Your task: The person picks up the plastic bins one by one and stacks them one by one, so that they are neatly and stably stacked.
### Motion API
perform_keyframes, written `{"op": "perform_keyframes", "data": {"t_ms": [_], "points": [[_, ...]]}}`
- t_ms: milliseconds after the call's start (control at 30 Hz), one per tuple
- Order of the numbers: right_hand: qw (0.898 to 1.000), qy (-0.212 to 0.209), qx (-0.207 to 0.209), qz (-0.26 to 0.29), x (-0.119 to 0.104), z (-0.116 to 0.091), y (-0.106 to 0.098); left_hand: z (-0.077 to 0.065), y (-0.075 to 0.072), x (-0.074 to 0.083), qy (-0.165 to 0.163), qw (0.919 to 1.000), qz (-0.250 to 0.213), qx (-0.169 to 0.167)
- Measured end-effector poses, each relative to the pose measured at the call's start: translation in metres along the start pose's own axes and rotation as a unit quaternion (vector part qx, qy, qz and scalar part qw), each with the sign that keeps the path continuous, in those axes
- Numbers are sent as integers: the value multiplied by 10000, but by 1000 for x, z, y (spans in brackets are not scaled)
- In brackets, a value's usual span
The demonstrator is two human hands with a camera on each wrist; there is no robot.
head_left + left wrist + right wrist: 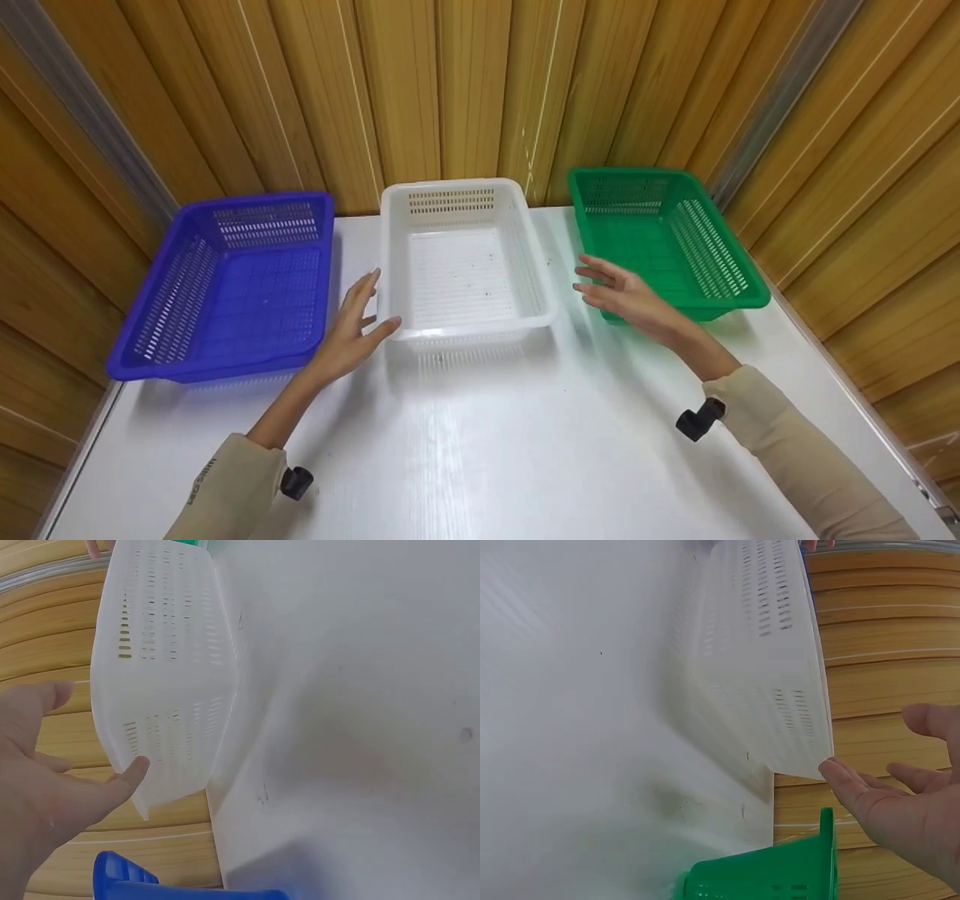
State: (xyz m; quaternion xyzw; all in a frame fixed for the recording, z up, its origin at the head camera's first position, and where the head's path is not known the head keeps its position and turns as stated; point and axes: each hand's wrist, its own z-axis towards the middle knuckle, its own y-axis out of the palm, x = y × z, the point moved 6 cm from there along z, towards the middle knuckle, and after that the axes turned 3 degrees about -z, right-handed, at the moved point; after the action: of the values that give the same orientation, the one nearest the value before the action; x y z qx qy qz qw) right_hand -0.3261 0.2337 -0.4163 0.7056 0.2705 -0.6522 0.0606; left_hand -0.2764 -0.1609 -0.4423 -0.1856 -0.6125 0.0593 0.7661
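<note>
A white plastic basket [465,324] with slotted walls stands in the middle of the white table, with only a few dark specks on its floor. My left hand [349,337] is beside its left rim, fingers and thumb spread and holding nothing; whether a fingertip touches the rim I cannot tell. On the other side my right hand [630,300] hovers between the white basket and the green basket [686,302], fingers loosely extended, nothing in them. In the right wrist view that hand [907,802] appears beside the white basket [742,660]. To the left stands a blue basket [225,367].
Wooden slatted panels [465,90] rise behind the baskets and on both sides. The baskets stand along the back of the white table [480,450]. A small black device [700,420] is on the right sleeve, another [296,482] on the left.
</note>
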Motion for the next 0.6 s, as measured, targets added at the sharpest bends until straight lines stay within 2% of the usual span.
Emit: {"op": "perform_keyframes", "data": {"t_ms": [167, 400, 600], "points": [[9998, -95, -185, -41, 3, -2, 13, 1, 8, -10, -308, 9995, -97, -68], [9994, 202, -99, 270, 18, 6, 28, 1, 14, -27, -945, 9936, -592, -176], [9984, 264, -90, 494, 33, 11, 41, 1, 18, -37, -1262, 9878, -896, -152]]}}
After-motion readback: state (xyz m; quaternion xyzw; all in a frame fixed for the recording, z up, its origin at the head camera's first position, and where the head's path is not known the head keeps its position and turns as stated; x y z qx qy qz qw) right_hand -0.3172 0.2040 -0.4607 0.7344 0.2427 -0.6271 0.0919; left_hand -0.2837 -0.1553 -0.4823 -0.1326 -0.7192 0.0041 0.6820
